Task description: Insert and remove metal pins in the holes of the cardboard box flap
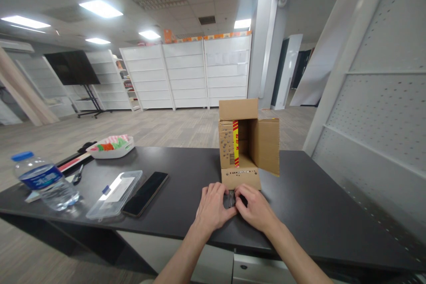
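Several thin, dark silvery metal rods (231,198) lie side by side on the dark table just in front of an open cardboard box (268,144). My left hand (214,206) rests against their left side, fingers bent and thumb reaching across the near end. On the right, my right hand (254,207) has its fingertips and thumb curled in against the rods. The rods' exact kind is too small to tell. The box lies on its side, its opening facing me. Its front flap, with rows of small holes and metal dots, reaches down near my fingertips.
To the left lie a black phone (145,194), a clear plastic case (115,194) and a water bottle (46,182) with a blue cap. Behind them are a pen (78,175) and a white basket (113,151) of colourful packets. A white perforated panel (372,133) stands at the right.
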`<state>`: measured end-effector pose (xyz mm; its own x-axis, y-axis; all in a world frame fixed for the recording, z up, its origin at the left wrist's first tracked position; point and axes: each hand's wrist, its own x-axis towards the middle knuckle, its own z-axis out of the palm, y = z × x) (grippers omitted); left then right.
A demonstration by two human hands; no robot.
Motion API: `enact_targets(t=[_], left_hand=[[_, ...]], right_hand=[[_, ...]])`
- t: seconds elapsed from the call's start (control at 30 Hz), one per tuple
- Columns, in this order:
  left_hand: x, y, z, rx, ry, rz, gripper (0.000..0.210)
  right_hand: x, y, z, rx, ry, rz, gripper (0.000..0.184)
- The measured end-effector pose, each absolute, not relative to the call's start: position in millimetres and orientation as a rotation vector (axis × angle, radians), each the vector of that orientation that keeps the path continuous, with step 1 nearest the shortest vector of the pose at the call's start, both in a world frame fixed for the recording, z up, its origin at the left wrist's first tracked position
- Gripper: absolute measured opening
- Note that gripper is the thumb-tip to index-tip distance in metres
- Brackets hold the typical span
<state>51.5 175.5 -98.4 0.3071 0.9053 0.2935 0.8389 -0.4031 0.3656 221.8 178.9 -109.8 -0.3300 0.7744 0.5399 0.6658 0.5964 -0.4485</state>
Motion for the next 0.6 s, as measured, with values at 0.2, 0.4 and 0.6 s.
enact_targets(t=[0.2,0.4,0.6], left_hand=[[52.6,174.2,-96.2,2.432,1.632,0.674,0.025],[51.6,174.6,-95.9,2.426,1.621,0.648,0.023],[51.3,174.6,-95.6,2.417,1.609,0.669,0.021]], right_hand=[[220.3,181.1,-112.3,-1.186,-2.061,0.212,0.014],[221.2,179.3,-109.6,-1.161,-2.095,0.309,0.013],[221.2,177.4,-107.0,-1.127,-2.102,0.338,0.013]])
